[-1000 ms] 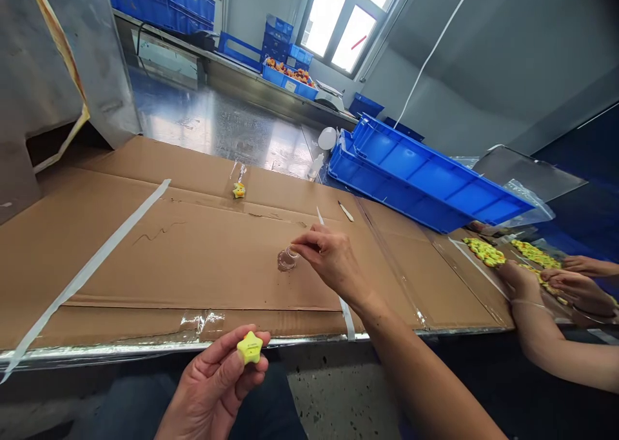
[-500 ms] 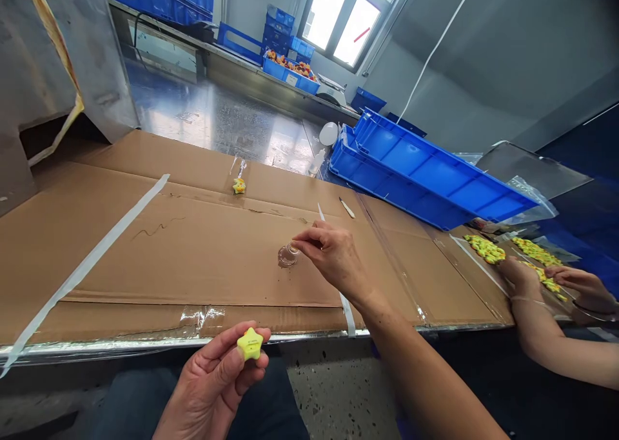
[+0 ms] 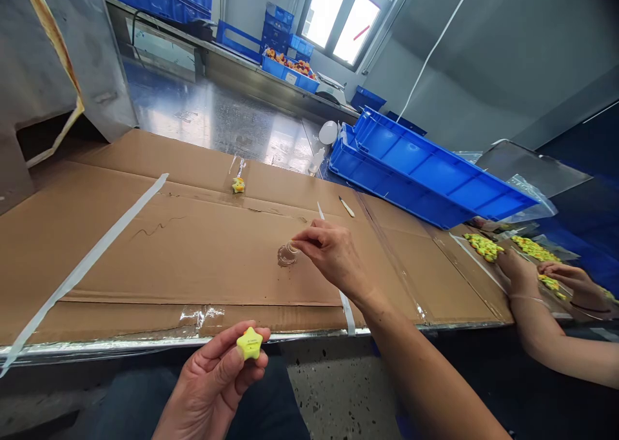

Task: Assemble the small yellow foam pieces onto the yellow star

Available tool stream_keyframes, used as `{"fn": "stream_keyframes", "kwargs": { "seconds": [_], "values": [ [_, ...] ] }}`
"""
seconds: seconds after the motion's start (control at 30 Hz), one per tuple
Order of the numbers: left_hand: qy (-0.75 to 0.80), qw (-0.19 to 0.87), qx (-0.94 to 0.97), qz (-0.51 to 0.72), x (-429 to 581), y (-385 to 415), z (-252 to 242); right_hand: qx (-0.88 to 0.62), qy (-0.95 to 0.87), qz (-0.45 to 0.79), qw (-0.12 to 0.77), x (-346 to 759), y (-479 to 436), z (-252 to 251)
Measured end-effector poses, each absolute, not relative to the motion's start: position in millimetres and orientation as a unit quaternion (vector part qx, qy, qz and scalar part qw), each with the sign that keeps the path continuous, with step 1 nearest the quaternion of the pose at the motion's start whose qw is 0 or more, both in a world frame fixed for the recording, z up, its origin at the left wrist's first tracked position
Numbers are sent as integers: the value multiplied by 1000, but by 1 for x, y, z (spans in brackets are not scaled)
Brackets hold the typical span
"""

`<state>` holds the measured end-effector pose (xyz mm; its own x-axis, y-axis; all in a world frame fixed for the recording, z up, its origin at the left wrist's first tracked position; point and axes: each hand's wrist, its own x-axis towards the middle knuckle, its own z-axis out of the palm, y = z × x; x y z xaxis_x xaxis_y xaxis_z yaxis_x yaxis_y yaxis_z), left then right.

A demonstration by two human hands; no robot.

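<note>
My left hand pinches a yellow star piece between thumb and fingertips, held up just below the near edge of the cardboard sheet. My right hand reaches out over that sheet, fingertips pressed together on a small clear cap lying just left of them. A co-worker's hands work among yellow pieces well off to my right.

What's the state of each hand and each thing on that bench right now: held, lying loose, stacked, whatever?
Left hand: closed on the yellow star, held off the bench.
Right hand: fingers pinching the clear bag, which rests on the cardboard.
Bagged star: lying loose, farther back.
Blue crates: stacked, tilted.
Co-worker's hands: among the yellow pieces.
</note>
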<state>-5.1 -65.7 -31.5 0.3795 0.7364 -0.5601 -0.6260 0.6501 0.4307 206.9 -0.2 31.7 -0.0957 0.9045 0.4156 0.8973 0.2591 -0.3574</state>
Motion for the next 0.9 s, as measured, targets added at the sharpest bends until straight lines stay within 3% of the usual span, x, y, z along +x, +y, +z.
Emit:
{"fn": "stream_keyframes", "kwargs": {
  "seconds": [0.6, 0.9],
  "values": [
    [383, 824, 71, 411, -4, -65, -31, -615, -736, 31, 281, 209, 1, 34],
    [384, 822, 68, 415, -4, -65, -29, -611, -686, 105, 382, 209, -3, 40]
  ]
}}
